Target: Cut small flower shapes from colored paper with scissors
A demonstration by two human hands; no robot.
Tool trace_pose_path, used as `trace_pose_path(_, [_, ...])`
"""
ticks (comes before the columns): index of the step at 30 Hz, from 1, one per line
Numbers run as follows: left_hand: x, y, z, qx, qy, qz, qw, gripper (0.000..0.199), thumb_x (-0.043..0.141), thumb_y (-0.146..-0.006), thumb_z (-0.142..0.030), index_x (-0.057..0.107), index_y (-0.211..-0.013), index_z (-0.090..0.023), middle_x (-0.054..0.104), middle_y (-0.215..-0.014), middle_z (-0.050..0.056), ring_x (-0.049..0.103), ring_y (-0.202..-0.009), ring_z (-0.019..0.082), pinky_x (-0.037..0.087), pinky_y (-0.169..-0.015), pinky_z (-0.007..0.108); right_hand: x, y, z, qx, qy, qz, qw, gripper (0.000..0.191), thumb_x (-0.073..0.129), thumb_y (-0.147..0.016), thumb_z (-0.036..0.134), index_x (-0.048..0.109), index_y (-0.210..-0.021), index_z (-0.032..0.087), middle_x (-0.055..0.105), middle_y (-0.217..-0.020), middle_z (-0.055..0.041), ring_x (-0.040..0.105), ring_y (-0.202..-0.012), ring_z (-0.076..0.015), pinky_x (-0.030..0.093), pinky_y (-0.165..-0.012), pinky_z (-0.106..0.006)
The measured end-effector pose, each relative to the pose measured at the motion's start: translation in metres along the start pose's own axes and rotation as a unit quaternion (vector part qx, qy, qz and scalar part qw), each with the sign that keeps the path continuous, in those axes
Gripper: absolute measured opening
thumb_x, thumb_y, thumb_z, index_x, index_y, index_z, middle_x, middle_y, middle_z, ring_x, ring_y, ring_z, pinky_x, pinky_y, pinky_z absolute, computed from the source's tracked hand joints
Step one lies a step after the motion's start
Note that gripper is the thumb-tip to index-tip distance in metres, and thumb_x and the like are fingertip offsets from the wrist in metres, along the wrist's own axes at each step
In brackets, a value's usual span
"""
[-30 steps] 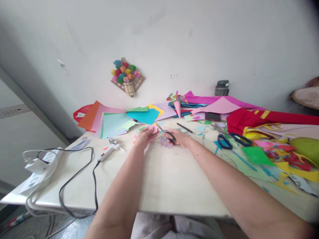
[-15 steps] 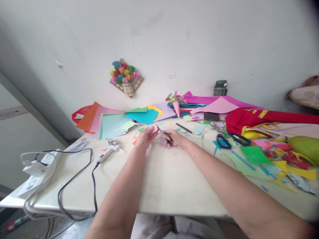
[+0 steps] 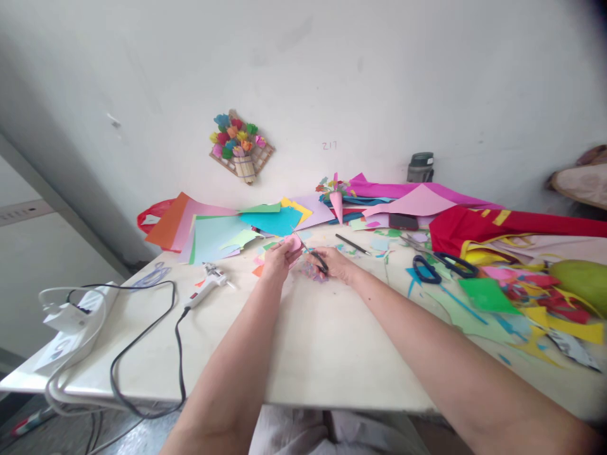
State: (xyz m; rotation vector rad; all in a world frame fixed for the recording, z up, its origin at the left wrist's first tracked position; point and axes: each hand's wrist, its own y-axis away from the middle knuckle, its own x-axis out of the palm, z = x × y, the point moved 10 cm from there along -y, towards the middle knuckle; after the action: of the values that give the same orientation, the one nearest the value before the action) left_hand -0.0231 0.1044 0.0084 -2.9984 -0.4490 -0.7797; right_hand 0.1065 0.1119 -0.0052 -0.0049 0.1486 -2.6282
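Note:
My left hand (image 3: 279, 256) pinches a small piece of pink paper (image 3: 294, 242) above the middle of the table. In my right hand (image 3: 334, 262) is a pair of scissors with dark handles (image 3: 319, 260); the fingers close round the handles. The blades point up and left, close beside the pink paper; whether they touch it is too small to tell. Beneath the hands lies a little heap of paper snippets (image 3: 313, 273). A black pen (image 3: 352, 244) rests on the table just beyond my right hand.
A glue gun (image 3: 207, 287) with its black cord lies left, near a white power strip (image 3: 78, 322). Coloured paper sheets (image 3: 218, 234) spread along the back. Larger scissors (image 3: 446, 265) and paper scraps (image 3: 488, 295) cover the right side. A pink paper cone with flowers (image 3: 336, 205) stands behind.
My left hand and the pink paper have shifted very slightly. The right hand keeps its hold on the scissors in nearly the same place.

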Motion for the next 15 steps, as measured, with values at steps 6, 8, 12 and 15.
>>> trace_pose_path(6, [-0.0004,-0.0018,0.0001,0.008,0.001,-0.006,1.0,0.014,0.075,-0.07,-0.012,0.062,-0.074,-0.012,0.069,-0.069,0.004,0.071,-0.07,0.018,0.059,-0.077,0.034,-0.0012,0.0003,0.0007,-0.003,0.004,-0.002,1.0,0.033,0.068,-0.079,0.045,0.055,-0.071,0.016,0.053,-0.047,0.0043,0.044,-0.035,-0.0059,0.034,-0.034,-0.017])
trace_pose_path(8, [-0.0007,-0.0018,0.0003,0.008,0.004,-0.007,1.0,0.011,0.073,-0.071,-0.011,0.062,-0.074,-0.012,0.069,-0.069,0.005,0.071,-0.071,0.018,0.058,-0.078,0.033,-0.0011,0.0011,0.0011,-0.002,0.0,0.002,1.0,0.034,0.068,-0.079,0.046,0.055,-0.072,0.016,0.053,-0.048,0.0042,0.045,-0.035,-0.0061,0.035,-0.035,-0.017])
trace_pose_path(12, [-0.0006,-0.0015,-0.0001,0.012,0.006,-0.007,1.0,0.01,0.072,-0.072,-0.011,0.063,-0.075,-0.011,0.07,-0.07,0.005,0.071,-0.07,0.017,0.058,-0.078,0.033,-0.0004,0.0016,0.0018,-0.002,0.001,0.004,1.0,0.033,0.068,-0.079,0.046,0.055,-0.072,0.016,0.052,-0.047,0.0049,0.044,-0.035,-0.0059,0.033,-0.035,-0.017])
trace_pose_path(15, [-0.0014,-0.0017,-0.0002,0.015,0.007,-0.012,1.0,0.011,0.073,-0.071,-0.011,0.062,-0.075,-0.012,0.069,-0.069,0.004,0.07,-0.069,0.017,0.059,-0.077,0.032,-0.0003,0.0019,0.0029,-0.004,0.002,-0.002,1.0,0.031,0.067,-0.08,0.043,0.054,-0.072,0.016,0.051,-0.046,0.0052,0.043,-0.034,-0.0058,0.032,-0.034,-0.017])
